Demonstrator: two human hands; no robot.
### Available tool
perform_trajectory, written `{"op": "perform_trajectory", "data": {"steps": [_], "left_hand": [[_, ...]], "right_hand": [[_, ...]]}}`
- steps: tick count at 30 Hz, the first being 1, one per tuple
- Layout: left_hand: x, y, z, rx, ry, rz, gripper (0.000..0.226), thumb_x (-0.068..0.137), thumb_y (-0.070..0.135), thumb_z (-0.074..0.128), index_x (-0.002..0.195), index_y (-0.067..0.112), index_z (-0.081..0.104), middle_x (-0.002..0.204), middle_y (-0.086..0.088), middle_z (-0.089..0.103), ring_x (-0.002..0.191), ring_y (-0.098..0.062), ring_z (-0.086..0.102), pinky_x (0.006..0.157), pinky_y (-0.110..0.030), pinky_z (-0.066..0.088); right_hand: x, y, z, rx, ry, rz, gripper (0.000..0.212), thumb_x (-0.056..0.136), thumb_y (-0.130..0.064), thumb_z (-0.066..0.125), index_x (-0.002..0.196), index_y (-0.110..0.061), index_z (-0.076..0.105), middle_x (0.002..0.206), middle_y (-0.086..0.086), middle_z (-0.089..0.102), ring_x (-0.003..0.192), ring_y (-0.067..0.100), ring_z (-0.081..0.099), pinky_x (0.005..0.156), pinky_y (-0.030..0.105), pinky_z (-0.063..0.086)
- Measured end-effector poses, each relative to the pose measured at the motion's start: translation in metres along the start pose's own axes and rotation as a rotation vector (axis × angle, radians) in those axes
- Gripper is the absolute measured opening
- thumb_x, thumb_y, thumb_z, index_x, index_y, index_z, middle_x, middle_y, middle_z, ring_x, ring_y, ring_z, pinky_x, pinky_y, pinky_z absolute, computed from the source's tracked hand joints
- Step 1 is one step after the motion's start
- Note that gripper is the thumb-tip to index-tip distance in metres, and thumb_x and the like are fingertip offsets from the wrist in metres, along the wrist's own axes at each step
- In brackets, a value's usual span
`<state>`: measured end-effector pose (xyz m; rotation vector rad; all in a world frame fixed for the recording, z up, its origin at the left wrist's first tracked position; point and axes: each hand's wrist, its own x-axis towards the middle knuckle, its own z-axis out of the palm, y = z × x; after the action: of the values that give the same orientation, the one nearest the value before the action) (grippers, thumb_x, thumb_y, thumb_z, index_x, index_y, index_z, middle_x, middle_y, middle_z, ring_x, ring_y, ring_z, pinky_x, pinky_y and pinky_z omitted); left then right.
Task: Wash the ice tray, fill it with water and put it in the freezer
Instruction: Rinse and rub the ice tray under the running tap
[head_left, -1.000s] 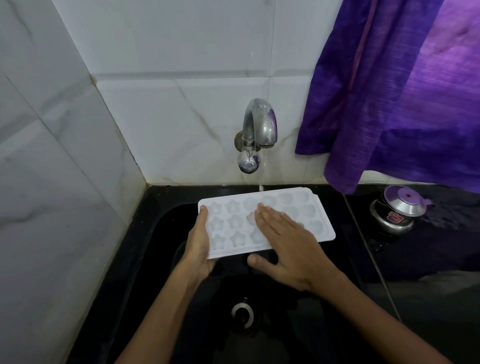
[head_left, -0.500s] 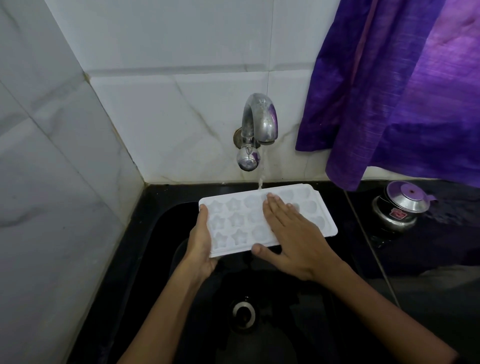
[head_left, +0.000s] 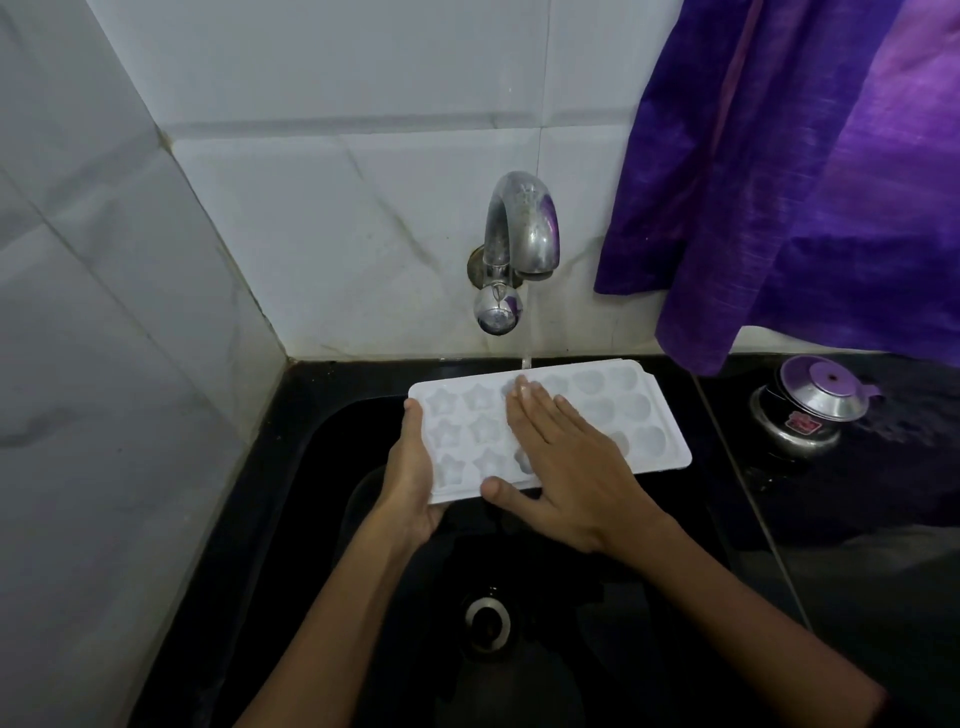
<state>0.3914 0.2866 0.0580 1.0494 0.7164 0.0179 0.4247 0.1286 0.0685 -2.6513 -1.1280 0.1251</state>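
A white plastic ice tray (head_left: 631, 415) with star and heart cells is held level over the black sink (head_left: 322, 519). My left hand (head_left: 413, 478) grips its left end, thumb on the rim and fingers underneath. My right hand (head_left: 566, 462) lies flat on the middle of the tray with straight fingers, its thumb at the near edge. A thin stream of water runs from the metal tap (head_left: 522, 234) onto the tray's far edge, just by my right fingertips.
The sink drain (head_left: 487, 618) lies below the hands. A small steel pot with a lid (head_left: 808, 410) stands on the dark counter at the right. A purple curtain (head_left: 810, 171) hangs above it. White marble tiles line the left and back walls.
My right hand has slid across the tray's top toward the far edge and the water stream. The left hand keeps the same grip and the tray stays under the tap.
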Motion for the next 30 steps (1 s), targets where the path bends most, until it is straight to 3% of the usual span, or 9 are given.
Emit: {"op": "perform_trajectory", "data": {"steps": [7,10,13,17,21,27,30], "left_hand": [[0.000,0.002,-0.001,-0.049,0.050,-0.002,0.054,0.095,0.057,0.031,0.102,0.016,0.065,0.099,-0.012,0.071,0.089,-0.029,0.068,0.073,-0.038,0.054],[0.002,0.004,-0.007,-0.063,0.064,0.010,0.054,0.095,0.057,0.030,0.095,0.016,0.064,0.093,-0.010,0.070,0.085,-0.028,0.067,0.067,-0.037,0.053],[-0.001,-0.001,-0.006,-0.048,0.039,-0.004,0.054,0.095,0.058,0.029,0.097,0.018,0.064,0.094,-0.010,0.072,0.087,-0.029,0.068,0.070,-0.039,0.054],[-0.002,-0.006,-0.001,-0.051,0.026,-0.013,0.058,0.095,0.059,0.028,0.102,0.015,0.065,0.101,-0.014,0.072,0.093,-0.032,0.068,0.077,-0.041,0.055],[-0.001,0.003,-0.007,-0.071,0.057,0.028,0.056,0.095,0.059,0.030,0.101,0.016,0.065,0.098,-0.011,0.072,0.089,-0.029,0.068,0.071,-0.038,0.054],[-0.004,0.007,-0.006,-0.039,0.056,0.036,0.050,0.096,0.056,0.029,0.094,0.018,0.063,0.092,-0.008,0.071,0.086,-0.028,0.067,0.068,-0.038,0.054],[-0.007,0.000,0.002,-0.012,0.058,0.024,0.055,0.096,0.057,0.029,0.102,0.015,0.064,0.099,-0.012,0.071,0.090,-0.031,0.067,0.074,-0.039,0.055]], "right_hand": [[-0.004,-0.015,0.000,0.028,-0.086,-0.201,0.100,0.076,-0.078,0.008,0.151,-0.013,0.003,0.158,0.002,-0.004,0.145,0.008,-0.007,0.116,0.024,-0.006],[-0.011,0.002,-0.002,0.033,-0.053,-0.104,0.101,0.074,-0.080,0.002,0.151,-0.015,0.000,0.158,0.000,-0.008,0.144,0.006,-0.011,0.113,0.021,-0.010],[-0.001,0.012,-0.004,0.008,-0.009,0.034,0.109,0.068,-0.082,-0.012,0.150,-0.011,-0.003,0.158,0.003,-0.011,0.144,0.009,-0.012,0.114,0.024,-0.010],[0.011,-0.009,-0.005,-0.017,-0.018,-0.053,0.103,0.073,-0.077,-0.007,0.150,-0.008,0.000,0.158,0.007,-0.008,0.145,0.013,-0.009,0.116,0.028,-0.008],[-0.007,-0.011,-0.007,0.014,-0.076,-0.172,0.098,0.076,-0.076,0.001,0.151,-0.014,0.002,0.158,0.001,-0.006,0.145,0.009,-0.008,0.119,0.029,-0.001],[0.004,0.006,-0.007,0.018,0.003,0.006,0.108,0.070,-0.080,-0.011,0.151,-0.009,0.002,0.159,0.006,-0.005,0.145,0.012,-0.007,0.117,0.027,-0.003],[0.009,-0.007,-0.006,0.009,-0.020,-0.028,0.104,0.074,-0.079,-0.003,0.150,-0.008,0.001,0.159,0.007,-0.006,0.146,0.013,-0.007,0.115,0.026,-0.006]]}}
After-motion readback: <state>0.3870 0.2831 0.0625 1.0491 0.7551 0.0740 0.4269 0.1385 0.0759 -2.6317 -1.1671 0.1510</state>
